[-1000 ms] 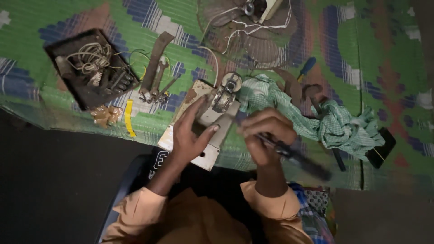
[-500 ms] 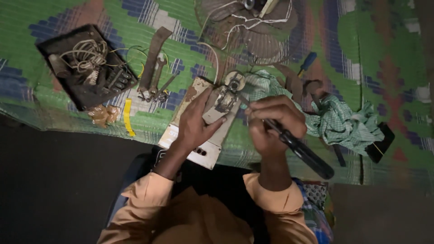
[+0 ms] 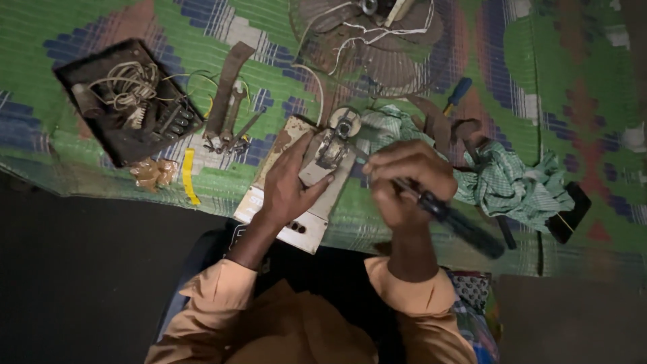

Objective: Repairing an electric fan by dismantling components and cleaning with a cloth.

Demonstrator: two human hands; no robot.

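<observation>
My left hand (image 3: 291, 183) presses down on a small metal part (image 3: 328, 154) that lies on a long white board (image 3: 306, 229) at the edge of the green patterned cloth (image 3: 579, 87). My right hand (image 3: 404, 183) is closed around a dark-handled screwdriver (image 3: 458, 221). Its handle sticks out to the lower right, and its tip points toward the metal part. A round metal piece (image 3: 346, 124) sits at the part's far end.
A black tray with coiled wires (image 3: 128, 101) lies at the left, with wrenches and pliers (image 3: 229, 121) beside it. A fan grille with wires (image 3: 377, 34) sits at the top, a checked green rag (image 3: 519, 182) to the right, and a blue-handled screwdriver (image 3: 458, 93) above it.
My right hand has shifted up and toward the metal part with the screwdriver. My left hand stays on the part.
</observation>
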